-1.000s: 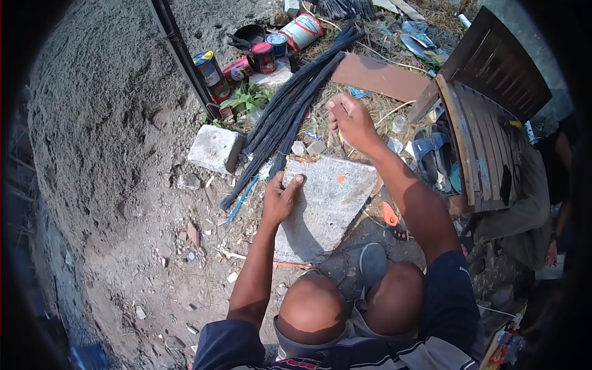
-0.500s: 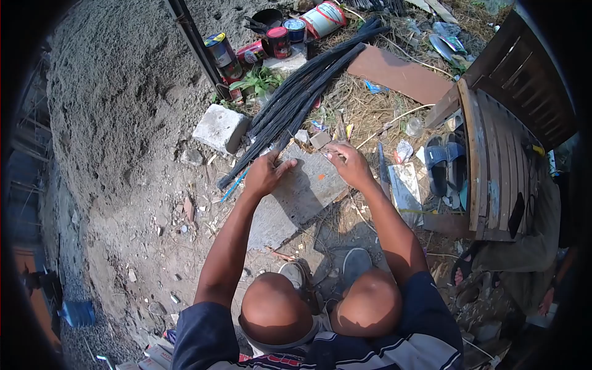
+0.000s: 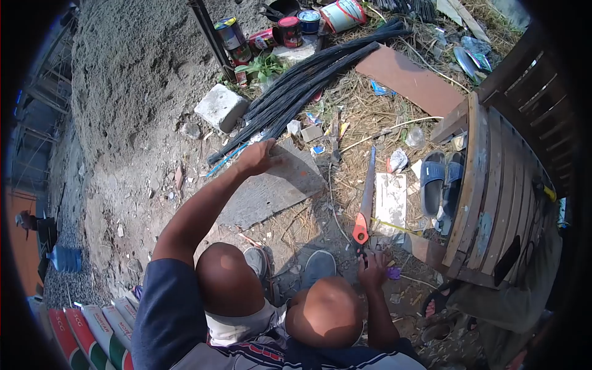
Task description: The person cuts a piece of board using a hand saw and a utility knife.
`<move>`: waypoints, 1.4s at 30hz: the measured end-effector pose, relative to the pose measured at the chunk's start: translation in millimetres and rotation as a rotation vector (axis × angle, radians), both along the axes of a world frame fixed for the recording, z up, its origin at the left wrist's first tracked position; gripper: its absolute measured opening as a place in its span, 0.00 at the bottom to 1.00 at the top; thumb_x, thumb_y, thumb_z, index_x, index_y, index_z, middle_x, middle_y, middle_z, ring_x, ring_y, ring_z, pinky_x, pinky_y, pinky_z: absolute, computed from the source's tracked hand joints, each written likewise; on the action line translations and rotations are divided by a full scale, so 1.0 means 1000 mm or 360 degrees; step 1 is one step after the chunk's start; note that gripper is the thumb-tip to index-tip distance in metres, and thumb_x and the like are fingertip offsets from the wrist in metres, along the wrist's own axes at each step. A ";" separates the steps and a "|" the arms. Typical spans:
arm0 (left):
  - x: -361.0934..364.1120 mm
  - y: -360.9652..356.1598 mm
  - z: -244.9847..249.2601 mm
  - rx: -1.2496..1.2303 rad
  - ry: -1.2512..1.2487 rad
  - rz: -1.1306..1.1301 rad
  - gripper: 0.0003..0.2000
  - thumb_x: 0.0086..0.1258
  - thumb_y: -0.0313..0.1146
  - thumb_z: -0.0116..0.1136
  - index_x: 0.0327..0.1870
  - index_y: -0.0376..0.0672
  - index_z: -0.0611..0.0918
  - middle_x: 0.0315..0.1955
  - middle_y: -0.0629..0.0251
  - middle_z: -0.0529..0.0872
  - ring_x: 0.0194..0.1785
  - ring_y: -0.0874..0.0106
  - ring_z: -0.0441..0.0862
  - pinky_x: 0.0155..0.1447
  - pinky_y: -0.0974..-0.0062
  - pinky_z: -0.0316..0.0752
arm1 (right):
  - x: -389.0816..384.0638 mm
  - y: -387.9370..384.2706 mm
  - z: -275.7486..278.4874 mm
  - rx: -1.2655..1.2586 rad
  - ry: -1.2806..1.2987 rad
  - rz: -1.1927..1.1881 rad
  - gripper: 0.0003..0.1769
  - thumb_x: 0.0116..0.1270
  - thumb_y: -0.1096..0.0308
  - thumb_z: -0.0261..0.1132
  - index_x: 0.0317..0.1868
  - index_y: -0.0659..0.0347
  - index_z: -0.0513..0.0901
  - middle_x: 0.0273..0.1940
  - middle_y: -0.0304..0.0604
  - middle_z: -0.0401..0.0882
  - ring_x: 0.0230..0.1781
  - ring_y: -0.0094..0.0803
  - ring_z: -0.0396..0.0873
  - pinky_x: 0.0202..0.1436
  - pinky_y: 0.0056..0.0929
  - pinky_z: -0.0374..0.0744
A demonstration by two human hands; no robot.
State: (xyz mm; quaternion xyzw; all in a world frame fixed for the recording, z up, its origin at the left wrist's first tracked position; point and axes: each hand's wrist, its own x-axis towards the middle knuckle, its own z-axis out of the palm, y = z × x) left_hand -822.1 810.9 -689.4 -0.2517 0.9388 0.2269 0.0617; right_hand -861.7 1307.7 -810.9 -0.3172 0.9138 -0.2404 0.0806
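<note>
Down on the bare ground, a grey concrete slab (image 3: 265, 192) lies flat just ahead of the person's two knees, its far edge close to the near end of a long bundle of dark rods (image 3: 308, 77). The left hand (image 3: 256, 157) rests on that far edge at the slab's left corner. The arm is stretched out, the fingers lie together with the palm down, and they are bent over the rim without closing around anything.

The right hand (image 3: 374, 269) is low beside the right knee, off the slab's right edge, at the handle end of a handsaw (image 3: 365, 203). The saw's orange handle points toward the person and its blade runs away over the straw. The fingers appear to be curled around the dark lower part of the handle, though the hand is small and partly shaded, so the grip is not certain.

A pale flat tile (image 3: 391, 198) lies just right of the blade, and a pair of blue sandals (image 3: 441, 180) sits beyond it against a slatted wooden frame (image 3: 493, 185). A concrete block (image 3: 221, 106) stands left of the rods. Several paint cans (image 3: 290, 29) are grouped at the bundle's far end, and a brown board (image 3: 410, 77) lies on the straw to the right of the rods. Two grey shoes (image 3: 317, 266) show between the knees and the slab's near edge.
</note>
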 end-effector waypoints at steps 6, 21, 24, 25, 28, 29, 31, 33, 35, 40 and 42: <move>-0.003 0.002 0.007 -0.0001 -0.0091 0.0012 0.32 0.61 0.54 0.68 0.56 0.35 0.78 0.43 0.41 0.85 0.49 0.46 0.84 0.53 0.54 0.76 | -0.010 -0.009 0.002 0.0150 0.0098 0.0276 0.21 0.55 0.65 0.72 0.48 0.62 0.79 0.44 0.50 0.76 0.51 0.51 0.74 0.59 0.50 0.71; -0.007 0.013 0.009 -0.0163 -0.0231 0.0252 0.36 0.56 0.62 0.69 0.56 0.38 0.80 0.46 0.46 0.87 0.51 0.49 0.84 0.54 0.56 0.78 | -0.043 -0.084 0.110 -0.1295 -0.0633 -0.0302 0.23 0.67 0.63 0.68 0.57 0.69 0.78 0.46 0.58 0.81 0.51 0.52 0.80 0.58 0.42 0.76; -0.005 0.013 0.000 -0.0203 -0.0198 0.0341 0.37 0.53 0.65 0.70 0.54 0.41 0.81 0.43 0.49 0.87 0.49 0.50 0.85 0.53 0.56 0.78 | -0.056 -0.128 0.101 -0.1221 -0.0654 0.0003 0.24 0.71 0.63 0.67 0.61 0.69 0.76 0.48 0.58 0.84 0.48 0.50 0.84 0.53 0.40 0.79; -0.007 0.012 -0.002 -0.0199 -0.0166 0.0376 0.38 0.52 0.66 0.70 0.54 0.42 0.81 0.43 0.49 0.87 0.49 0.50 0.85 0.52 0.56 0.78 | -0.058 -0.139 0.081 -0.1162 -0.0421 0.0183 0.24 0.71 0.63 0.66 0.62 0.69 0.77 0.45 0.58 0.85 0.44 0.52 0.85 0.48 0.40 0.81; -0.011 0.003 -0.013 -0.0202 -0.0201 0.0391 0.39 0.49 0.67 0.71 0.54 0.43 0.81 0.43 0.51 0.87 0.49 0.51 0.85 0.51 0.56 0.78 | -0.051 -0.163 0.078 -0.1054 -0.0359 0.0297 0.25 0.68 0.64 0.69 0.62 0.67 0.78 0.43 0.55 0.85 0.39 0.54 0.84 0.41 0.43 0.81; -0.012 0.004 -0.012 -0.0201 -0.0214 0.0389 0.39 0.49 0.67 0.71 0.54 0.43 0.82 0.43 0.51 0.87 0.49 0.51 0.85 0.51 0.55 0.78 | -0.053 -0.167 0.080 -0.1057 -0.0359 0.0297 0.25 0.68 0.64 0.69 0.62 0.67 0.78 0.43 0.55 0.85 0.39 0.54 0.84 0.41 0.43 0.81; -0.011 0.005 -0.008 -0.0216 -0.0237 0.0389 0.39 0.49 0.66 0.71 0.54 0.42 0.82 0.43 0.50 0.88 0.48 0.51 0.85 0.51 0.54 0.78 | -0.056 -0.173 0.087 -0.1074 0.0041 0.0524 0.27 0.64 0.65 0.72 0.63 0.61 0.79 0.36 0.50 0.84 0.33 0.48 0.83 0.37 0.42 0.79; -0.008 0.011 -0.006 -0.0232 -0.0168 0.0433 0.38 0.49 0.68 0.70 0.49 0.41 0.84 0.40 0.49 0.88 0.46 0.50 0.86 0.50 0.54 0.78 | -0.062 -0.172 0.108 -0.0940 0.0112 0.0635 0.29 0.62 0.67 0.73 0.64 0.58 0.79 0.33 0.47 0.82 0.32 0.45 0.82 0.36 0.41 0.78; -0.007 0.011 -0.006 -0.0221 -0.0206 0.0434 0.37 0.49 0.68 0.70 0.46 0.41 0.85 0.38 0.49 0.88 0.45 0.50 0.86 0.49 0.54 0.79 | -0.068 -0.167 0.132 -0.0662 0.0210 0.0791 0.30 0.60 0.62 0.74 0.64 0.53 0.80 0.29 0.42 0.77 0.31 0.40 0.79 0.38 0.38 0.74; -0.007 0.012 -0.006 -0.0253 -0.0207 0.0476 0.35 0.49 0.67 0.70 0.41 0.40 0.86 0.34 0.48 0.88 0.41 0.50 0.87 0.45 0.53 0.80 | -0.070 -0.165 0.207 -0.0275 0.0304 0.1081 0.29 0.60 0.51 0.73 0.60 0.53 0.84 0.29 0.43 0.80 0.31 0.37 0.79 0.44 0.37 0.69; -0.007 0.013 -0.008 -0.0229 -0.0162 0.0505 0.33 0.50 0.65 0.70 0.40 0.39 0.85 0.33 0.46 0.88 0.40 0.49 0.87 0.44 0.53 0.80 | -0.063 -0.163 0.223 -0.0211 0.0297 0.1110 0.28 0.61 0.50 0.72 0.59 0.53 0.84 0.27 0.42 0.80 0.31 0.36 0.80 0.44 0.38 0.70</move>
